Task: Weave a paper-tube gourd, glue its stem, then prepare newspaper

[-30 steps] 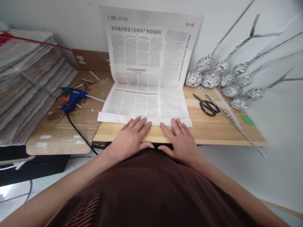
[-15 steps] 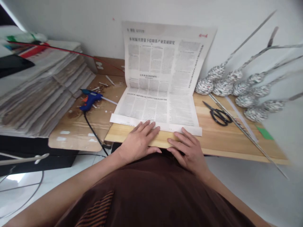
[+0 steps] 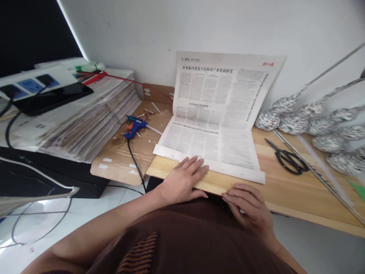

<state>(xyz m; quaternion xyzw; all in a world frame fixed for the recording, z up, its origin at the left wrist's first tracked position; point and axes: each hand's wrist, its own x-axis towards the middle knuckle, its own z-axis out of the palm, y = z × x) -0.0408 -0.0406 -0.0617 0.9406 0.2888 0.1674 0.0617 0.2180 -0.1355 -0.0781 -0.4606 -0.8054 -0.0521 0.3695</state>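
A newspaper sheet (image 3: 209, 114) lies on the wooden table, its upper half standing against the wall. Along its near edge runs a narrow folded strip (image 3: 236, 173). My left hand (image 3: 185, 179) is open and palm down, fingertips touching this strip and thumb at the table edge. Off the paper, to the right, my right hand (image 3: 251, 209) rests at the table's front edge with loosely bent fingers and nothing visible in them. Black-handled scissors (image 3: 288, 158) lie right of the newspaper. A blue glue gun (image 3: 135, 127) sits to its left.
Stacked newspapers (image 3: 94, 125) fill the left side, with a phone (image 3: 57, 98) and a power strip (image 3: 34, 82) on top. Cardboard (image 3: 119, 165) lies under the glue gun. Several woven paper gourd shapes (image 3: 268, 120) stand by the wall, near a long thin rod (image 3: 319, 175).
My right hand has left the folded strip and drawn back to the table edge, its fingers more bent. My left hand stays on the strip. The view has swung left, showing the power strip.
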